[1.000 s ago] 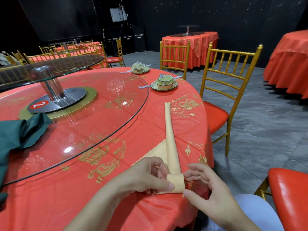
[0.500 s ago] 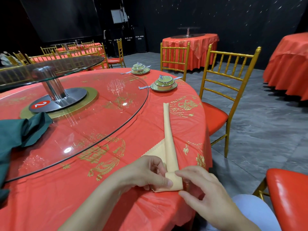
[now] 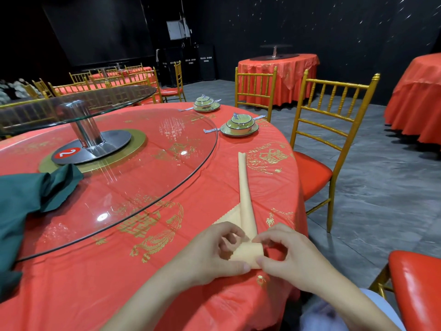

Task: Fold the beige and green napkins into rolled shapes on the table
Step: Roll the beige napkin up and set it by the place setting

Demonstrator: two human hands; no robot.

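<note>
Pinched from both sides is the near end of the beige napkin [image 3: 245,187]: the left hand [image 3: 214,254] is curled on it from the left, thumb laid along the near edge, and the right hand [image 3: 293,259] is closed on it from the right, forefinger on top and thumb at the near corner. Both are clamped on the cloth. Between the two hands the strip's end is seen turned over on itself into a short, thick fold, so the step in hand is judged to be the start of coiling the strip from its near end.

From the grip the napkin is stretched away as a narrow rolled strip, flat on the table [image 3: 167,295], its open tip laid at the far end beside the gold print [image 3: 265,158]. A loose flap [image 3: 232,215] with a scalloped edge is seen sticking out to the left, just beyond the left hand.

For the next move the fold would need to be rolled away along the strip, pressed evenly from both sides so that the coil is held tight and square, and the flap would have to be tucked in.

The green napkin [image 3: 28,194] is heaped well apart at the left, draped over the rim of the glass turntable [image 3: 143,163], unrolled; more than half the task is judged to be left.
</note>
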